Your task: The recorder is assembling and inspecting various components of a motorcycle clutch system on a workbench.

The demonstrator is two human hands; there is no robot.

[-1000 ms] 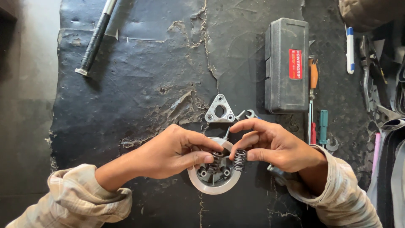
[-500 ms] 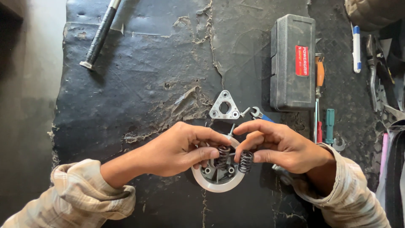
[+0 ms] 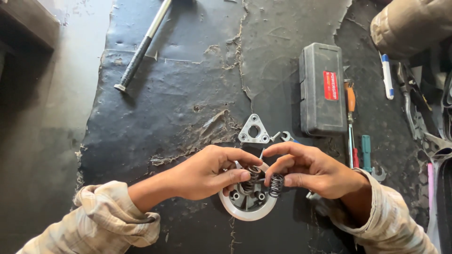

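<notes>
A round silver metal disc part (image 3: 245,210) with raised posts lies on a torn black mat (image 3: 188,94). My left hand (image 3: 207,171) pinches a dark coil spring (image 3: 253,175) over the disc's middle. My right hand (image 3: 310,170) holds a second coil spring (image 3: 276,184) upright between thumb and fingers, just right of the first and above the disc's right rim. The two hands almost touch over the part. A triangular metal plate (image 3: 254,130) with holes lies just beyond the hands.
A grey plastic tool case (image 3: 322,89) lies at the right, with screwdrivers (image 3: 351,122), a wrench (image 3: 379,175) and a pen (image 3: 387,77) beside it. A long metal bar (image 3: 141,47) lies at the upper left. Cluttered tools fill the far right edge.
The view has shifted slightly, so everything sits a little lower in frame. Both hands stay over the disc with their springs, fingers adjusting only slightly.
</notes>
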